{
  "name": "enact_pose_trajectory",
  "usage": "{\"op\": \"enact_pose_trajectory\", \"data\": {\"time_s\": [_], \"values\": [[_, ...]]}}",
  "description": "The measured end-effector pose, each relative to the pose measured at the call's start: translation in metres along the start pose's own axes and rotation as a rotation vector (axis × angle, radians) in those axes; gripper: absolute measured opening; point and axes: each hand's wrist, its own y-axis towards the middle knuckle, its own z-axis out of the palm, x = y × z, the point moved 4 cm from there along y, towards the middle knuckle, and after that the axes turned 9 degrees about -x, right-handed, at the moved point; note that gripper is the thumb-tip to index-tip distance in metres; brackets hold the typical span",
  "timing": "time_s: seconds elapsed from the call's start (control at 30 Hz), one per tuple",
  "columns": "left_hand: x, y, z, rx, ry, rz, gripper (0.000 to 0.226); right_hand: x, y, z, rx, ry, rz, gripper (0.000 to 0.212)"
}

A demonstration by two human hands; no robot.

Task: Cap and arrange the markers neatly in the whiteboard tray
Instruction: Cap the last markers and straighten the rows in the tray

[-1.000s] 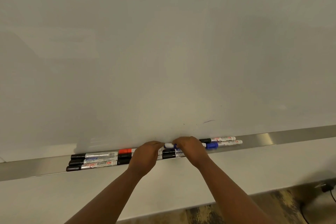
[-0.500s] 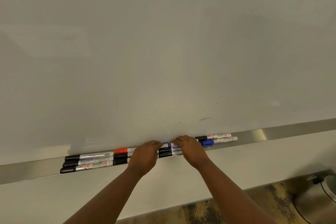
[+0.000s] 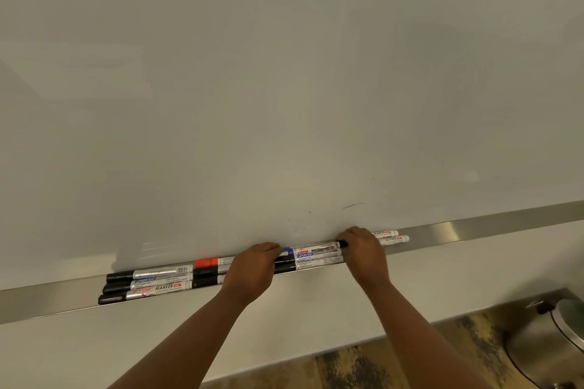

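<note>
Since the earlier frame, both hands have spread apart along the whiteboard tray. Left hand and right hand bracket the middle marker group, fingers curled against its ends. Current step, by judgement: end alignment. Next: press the group flush with the left markers.

Person, two bare forearms entering from the lower edge; no sleeves visible on either, bare up to the frame's edge; left hand bare, no ring, watch or glove visible; right hand likewise bare and unadorned; knuckles and wrists uncovered.
</note>
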Motion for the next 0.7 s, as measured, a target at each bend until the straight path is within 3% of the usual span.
{"op": "enact_pose_trajectory", "data": {"time_s": [0.3, 0.5, 0.7], "values": [[-0.017, 0.008, -0.001, 0.001, 0.001, 0.032, 0.034, -0.033, -0.015, -0.012, 0.039, 0.0, 0.005, 0.04], [-0.022, 0.009, -0.001, 0.041, 0.063, 0.113, 0.033, -0.028, -0.014, -0.016, 0.081, 0.12, -0.063, 0.023], [-0.021, 0.011, 0.001, 0.035, 0.113, 0.103, 0.04, -0.033, -0.007, -0.015, 0.074, 0.019, -0.007, 0.03]]}}
